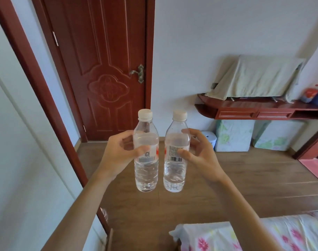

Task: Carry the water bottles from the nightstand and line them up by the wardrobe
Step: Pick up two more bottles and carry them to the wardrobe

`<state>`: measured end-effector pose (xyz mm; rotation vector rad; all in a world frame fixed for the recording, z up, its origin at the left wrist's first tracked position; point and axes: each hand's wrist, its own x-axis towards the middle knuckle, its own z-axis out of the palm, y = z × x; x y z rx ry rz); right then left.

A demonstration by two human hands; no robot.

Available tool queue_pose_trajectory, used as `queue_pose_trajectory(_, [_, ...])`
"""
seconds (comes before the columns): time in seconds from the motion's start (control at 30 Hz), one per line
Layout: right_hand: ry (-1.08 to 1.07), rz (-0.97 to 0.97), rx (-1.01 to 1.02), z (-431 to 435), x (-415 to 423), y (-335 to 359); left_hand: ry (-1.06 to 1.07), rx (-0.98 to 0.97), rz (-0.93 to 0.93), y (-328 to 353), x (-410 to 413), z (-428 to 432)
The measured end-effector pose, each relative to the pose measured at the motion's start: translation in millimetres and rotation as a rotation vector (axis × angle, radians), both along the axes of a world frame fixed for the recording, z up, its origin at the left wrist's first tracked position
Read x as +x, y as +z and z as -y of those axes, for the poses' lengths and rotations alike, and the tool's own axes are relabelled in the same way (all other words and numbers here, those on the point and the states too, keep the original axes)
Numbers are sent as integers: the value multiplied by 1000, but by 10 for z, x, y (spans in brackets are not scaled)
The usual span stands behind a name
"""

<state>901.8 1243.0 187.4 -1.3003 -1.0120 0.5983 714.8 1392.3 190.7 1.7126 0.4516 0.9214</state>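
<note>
Left grip (118, 154): fingers and thumb curled round left bottle (146, 175) at the label band.
Right grip (198, 154): thumb and fingertips pinching right bottle (173, 176) at the label, palm seemingly off the wall.
Bottles: upright, capped, clear, mostly full; side by side, close but not touching; held in the air above the floor (236, 178), resting on nothing.
Around: closed door (103, 69) ahead; bed (254, 234) corner lower right; white panel (27, 160) with red-brown edging at left, perhaps the wardrobe, cannot tell. Nightstand not in view.
Step, as judged: carrying, one bottle per grip.
Doing it well: keep both upright and apart to avoid knocking; seat the right bottle deeper into the palm; squeeze gently, thin walls likely to buckle; set bases flat, one beside the other, in a straight row.
</note>
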Motion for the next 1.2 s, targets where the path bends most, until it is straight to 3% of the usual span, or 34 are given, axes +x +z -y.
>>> queue_pose_trajectory(0.4, [-68, -39, -7, -848, 418, 54, -80, -57, 21, -25, 435, -1000])
queue_pose_trajectory(0.8, [36, -18, -66, -2028, 838, -158, 40, -108, -33, -222, 618, -1957])
queue_pose_trajectory(1.2, [98, 4, -20, -3517, 1617, -206, 101, -44, -20, -201, 1390, -3229])
